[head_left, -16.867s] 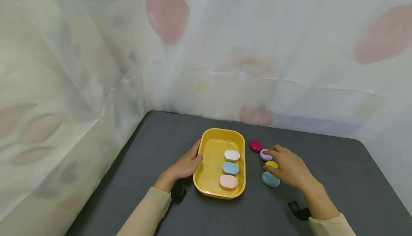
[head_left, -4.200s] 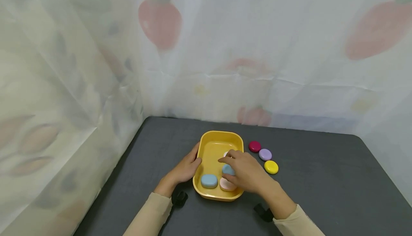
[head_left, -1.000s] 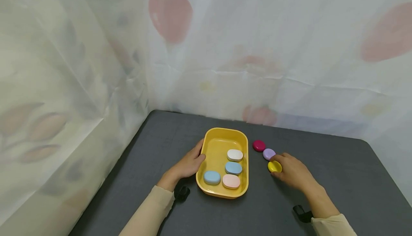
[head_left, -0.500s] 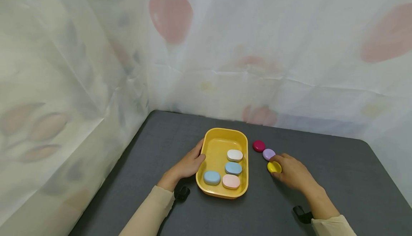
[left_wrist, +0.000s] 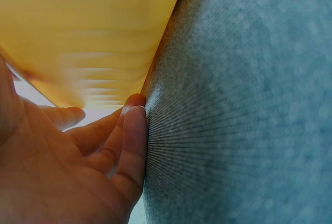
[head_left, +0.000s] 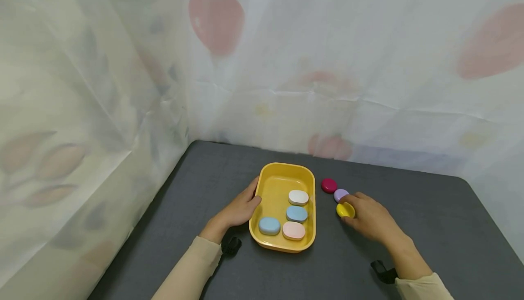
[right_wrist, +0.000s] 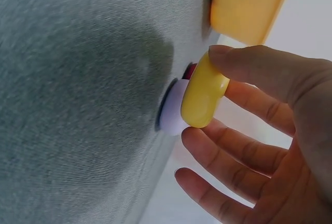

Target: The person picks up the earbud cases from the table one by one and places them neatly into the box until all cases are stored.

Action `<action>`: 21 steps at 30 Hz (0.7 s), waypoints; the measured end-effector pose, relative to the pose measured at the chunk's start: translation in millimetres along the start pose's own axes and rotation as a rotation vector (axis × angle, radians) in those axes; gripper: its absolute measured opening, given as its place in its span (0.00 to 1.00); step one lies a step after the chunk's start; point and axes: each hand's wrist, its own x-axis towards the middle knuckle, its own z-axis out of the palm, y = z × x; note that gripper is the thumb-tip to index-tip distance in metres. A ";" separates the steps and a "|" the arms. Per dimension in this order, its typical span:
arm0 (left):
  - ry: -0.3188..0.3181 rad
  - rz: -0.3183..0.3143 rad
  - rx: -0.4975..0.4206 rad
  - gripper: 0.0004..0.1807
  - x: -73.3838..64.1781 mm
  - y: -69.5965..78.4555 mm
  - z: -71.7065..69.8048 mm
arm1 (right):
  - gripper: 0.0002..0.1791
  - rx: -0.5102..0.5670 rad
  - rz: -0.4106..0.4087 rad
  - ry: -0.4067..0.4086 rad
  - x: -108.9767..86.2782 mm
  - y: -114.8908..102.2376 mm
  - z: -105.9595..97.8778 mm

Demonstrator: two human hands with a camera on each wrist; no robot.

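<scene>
In the head view, my right hand [head_left: 370,218] pinches a glossy yellow round piece [head_left: 345,210] between thumb and fingers. The right wrist view shows this yellow piece [right_wrist: 202,93] tilted and raised off the cloth. Just behind it lie a lilac round piece [head_left: 340,195] and a dark red one [head_left: 329,185]. My left hand [head_left: 237,209] holds the left rim of a yellow tray [head_left: 282,168], thumb on the rim, fingers along the outer wall. In the tray sit a white oval piece [head_left: 298,197], two blue oval ones [head_left: 296,214] and a pink one [head_left: 294,231].
The dark grey table [head_left: 229,159] extends around the tray. A patterned pale curtain [head_left: 348,63] hangs behind it and along the left. A black wrist strap [head_left: 384,272] shows by the right wrist and another [head_left: 231,246] by the left.
Since the earliest frame, one blue oval piece has gone from the table to the tray's lower left. In the last half second the pinched yellow piece shifted slightly up and left. The left hand stays put.
</scene>
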 end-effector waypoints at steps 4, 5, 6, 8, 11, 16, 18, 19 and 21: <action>0.003 0.006 0.002 0.36 0.3 -0.3 0.3 | 0.22 -0.010 -0.007 0.002 1.4 -3.8 -3.4; 0.003 0.004 0.002 0.36 0.4 -0.4 0.5 | 0.22 -0.013 -0.012 0.003 1.8 -4.6 -4.2; 0.003 0.004 0.002 0.36 0.5 -0.6 0.6 | 0.22 -0.016 -0.015 0.004 2.1 -5.5 -5.1; 0.002 0.006 -0.002 0.36 0.7 -1.0 0.5 | 0.22 -0.021 -0.024 0.007 2.7 -7.5 -6.5; -0.002 0.005 -0.008 0.36 1.0 -1.9 0.2 | 0.22 -0.025 -0.038 0.015 3.4 -11.5 -9.1; 0.002 0.009 -0.005 0.36 1.8 -3.7 0.1 | 0.22 -0.026 -0.058 0.027 4.8 -20.0 -14.3; 0.006 0.004 0.002 0.36 1.9 -4.0 0.4 | 0.21 -0.024 -0.063 0.031 5.5 -23.6 -16.6; 0.008 0.002 0.005 0.36 1.9 -3.9 0.4 | 0.21 -0.024 -0.064 0.033 6.0 -25.4 -17.6; 0.008 -0.001 0.007 0.36 1.6 -3.7 0.6 | 0.21 -0.019 -0.070 0.032 7.1 -29.1 -19.8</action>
